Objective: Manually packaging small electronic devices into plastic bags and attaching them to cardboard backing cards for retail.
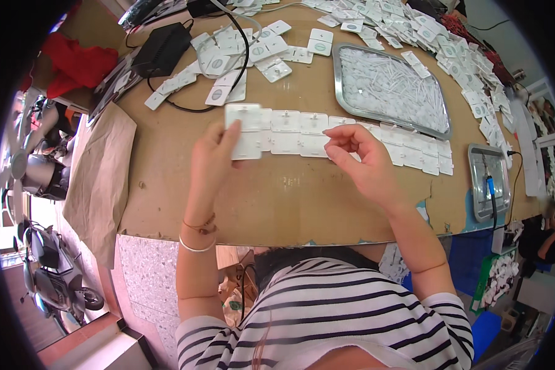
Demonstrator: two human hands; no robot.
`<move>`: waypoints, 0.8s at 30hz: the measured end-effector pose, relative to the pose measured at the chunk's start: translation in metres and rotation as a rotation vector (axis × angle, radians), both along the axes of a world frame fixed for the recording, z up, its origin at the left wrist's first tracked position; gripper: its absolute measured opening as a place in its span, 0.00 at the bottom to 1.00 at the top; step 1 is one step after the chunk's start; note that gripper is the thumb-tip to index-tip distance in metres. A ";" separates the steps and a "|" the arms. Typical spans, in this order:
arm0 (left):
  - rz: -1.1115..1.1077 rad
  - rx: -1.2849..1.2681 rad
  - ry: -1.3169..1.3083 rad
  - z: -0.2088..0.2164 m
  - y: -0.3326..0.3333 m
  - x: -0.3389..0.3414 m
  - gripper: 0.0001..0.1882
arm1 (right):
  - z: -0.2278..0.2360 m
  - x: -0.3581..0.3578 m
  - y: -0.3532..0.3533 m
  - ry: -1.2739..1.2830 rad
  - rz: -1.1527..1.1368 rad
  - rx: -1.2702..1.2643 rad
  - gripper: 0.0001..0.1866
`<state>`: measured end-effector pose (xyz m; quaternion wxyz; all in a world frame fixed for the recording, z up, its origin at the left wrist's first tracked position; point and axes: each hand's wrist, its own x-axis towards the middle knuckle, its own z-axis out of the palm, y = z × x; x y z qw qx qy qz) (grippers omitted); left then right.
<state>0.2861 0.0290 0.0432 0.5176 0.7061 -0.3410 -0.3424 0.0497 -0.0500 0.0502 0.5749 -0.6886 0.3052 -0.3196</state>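
Note:
My left hand (213, 150) grips a flat white plastic plate (248, 146) by its left edge, thumb on top; the plate is slightly blurred and covers the left end of a row. That row of similar white plates (285, 143) runs rightward across the table, with small raised bits on their surfaces. Over the middle of the row is my right hand (359, 154), fingers curled and thumb drawn toward the index finger. Anything between those fingertips is too small to make out. Just beyond the row lies a metal tray (337, 83) full of small white plastic pieces.
Heaps of white plates (388, 18) spread along the far side. A black box (162, 50) with cables sits at the far left. At right, a smaller metal tray (476, 185) holds a blue-handled soldering-iron-like tool (490, 186). Brown paper (102, 179) hangs off the left edge.

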 end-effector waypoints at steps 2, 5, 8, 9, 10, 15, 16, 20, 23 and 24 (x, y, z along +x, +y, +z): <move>0.028 0.131 -0.240 -0.026 0.008 0.053 0.21 | 0.001 0.003 0.003 0.053 0.005 -0.034 0.11; -0.042 0.370 -0.668 -0.018 0.002 0.053 0.27 | -0.001 0.000 -0.002 0.076 -0.010 0.062 0.10; -0.087 0.570 -0.943 0.017 -0.017 0.031 0.29 | -0.007 -0.007 -0.007 0.094 -0.022 0.044 0.10; -0.048 0.655 -1.016 0.024 -0.025 0.029 0.29 | -0.006 -0.008 -0.008 0.091 -0.038 0.053 0.10; -0.050 0.648 -1.017 0.020 -0.036 0.036 0.29 | -0.005 -0.010 -0.010 0.089 -0.056 0.061 0.10; -0.099 0.251 -0.930 -0.007 -0.081 0.081 0.31 | 0.007 -0.023 -0.044 0.246 -0.186 -0.168 0.10; -0.115 0.234 -0.929 -0.016 -0.085 0.088 0.31 | 0.009 -0.025 -0.057 0.332 -0.252 -0.244 0.10; 0.019 0.110 -1.126 -0.022 -0.085 0.092 0.34 | -0.018 -0.056 -0.149 0.578 -0.423 -0.528 0.11; 0.014 0.173 -0.924 -0.005 -0.071 0.090 0.31 | -0.034 -0.052 -0.192 0.655 -0.378 -0.685 0.11; -0.014 0.143 -0.701 0.001 -0.066 0.086 0.29 | -0.034 -0.050 -0.198 0.658 -0.304 -0.737 0.10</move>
